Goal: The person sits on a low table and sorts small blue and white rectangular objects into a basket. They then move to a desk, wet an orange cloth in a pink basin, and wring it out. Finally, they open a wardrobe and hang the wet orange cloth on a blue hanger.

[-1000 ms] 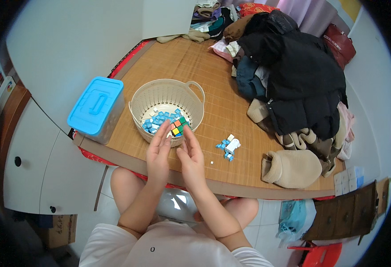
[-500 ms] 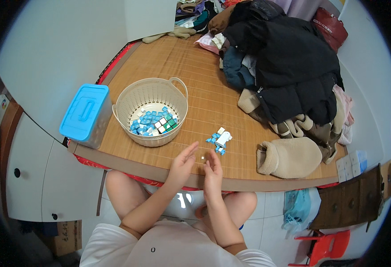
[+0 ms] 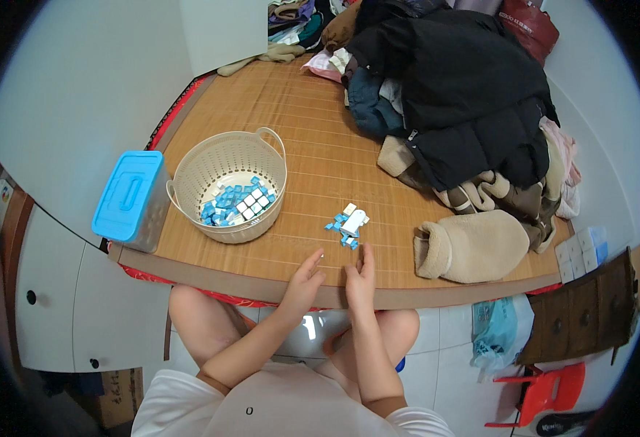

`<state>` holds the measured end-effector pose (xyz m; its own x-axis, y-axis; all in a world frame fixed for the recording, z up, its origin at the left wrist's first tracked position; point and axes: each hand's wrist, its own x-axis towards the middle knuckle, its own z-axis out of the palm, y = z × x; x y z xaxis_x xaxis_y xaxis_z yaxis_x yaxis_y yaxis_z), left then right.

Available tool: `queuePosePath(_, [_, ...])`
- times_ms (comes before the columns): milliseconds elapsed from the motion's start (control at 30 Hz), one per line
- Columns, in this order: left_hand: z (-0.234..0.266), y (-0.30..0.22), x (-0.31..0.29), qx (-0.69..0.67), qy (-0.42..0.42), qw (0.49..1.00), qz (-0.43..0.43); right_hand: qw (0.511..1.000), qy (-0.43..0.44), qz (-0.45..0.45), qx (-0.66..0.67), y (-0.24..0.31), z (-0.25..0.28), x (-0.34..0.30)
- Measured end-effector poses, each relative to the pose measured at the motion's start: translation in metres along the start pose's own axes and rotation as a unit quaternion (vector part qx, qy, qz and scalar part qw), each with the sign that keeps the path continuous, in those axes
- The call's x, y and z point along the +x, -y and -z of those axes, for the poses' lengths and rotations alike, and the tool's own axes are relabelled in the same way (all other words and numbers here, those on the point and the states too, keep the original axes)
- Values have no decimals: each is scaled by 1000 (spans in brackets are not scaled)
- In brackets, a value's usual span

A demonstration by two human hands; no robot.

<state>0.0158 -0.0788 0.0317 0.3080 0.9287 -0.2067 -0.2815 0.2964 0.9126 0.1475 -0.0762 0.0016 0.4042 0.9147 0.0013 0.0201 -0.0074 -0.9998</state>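
Note:
My left hand (image 3: 303,286) hovers over the near edge of the mat with its fingers stretched out, holding nothing I can see. A tiny white piece (image 3: 322,255) shows right by its fingertips, seemingly on the mat. To its right, my right hand (image 3: 360,282) is also open, fingers pointing away from me, and the palms face each other with a gap between. Just beyond the right fingertips lies a small pile of blue and white pieces (image 3: 334,225) around a larger white block (image 3: 353,223). Left of the hands stands a beige basket (image 3: 189,171) holding blue and white pieces and a puzzle cube (image 3: 253,204).
A lidded box with a blue top (image 3: 127,195) stands left of the basket on the bamboo mat (image 3: 269,102). At right lie a beige fleece item (image 3: 473,247) and a heap of clothes with a black jacket (image 3: 465,95). A red chair (image 3: 549,390) is on the floor.
My hands have moved farther apart; the left one has drawn back toward me. The whole view has shifted slightly, while the basket and the pieces appear to stay in place.

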Motion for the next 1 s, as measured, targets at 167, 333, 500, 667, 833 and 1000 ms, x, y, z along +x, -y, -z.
queuePosePath(167, [-8, 5, 11, -12, 2, 1000, 2, 996, 17, 43, -77, -7, -2, 12])
queuePosePath(333, [-13, 8, 21, -46, 11, 999, 15, 990, 31, 63, -125, -2, -3, 14])
queuePosePath(500, [-13, 12, 30, -70, 15, 997, 3, 991, 39, 72, -106, -4, -7, 12])
queuePosePath(667, [-14, 5, 34, -92, 15, 996, 14, 991, 53, 61, -103, 6, -19, 3])
queuePosePath(833, [-9, 12, 39, -122, 26, 992, 0, 987, 53, 82, -129, 7, -24, 0])
queuePosePath(1000, [-9, 14, 37, -123, 28, 992, -13, 987, 40, 91, -123, 4, -25, -1])
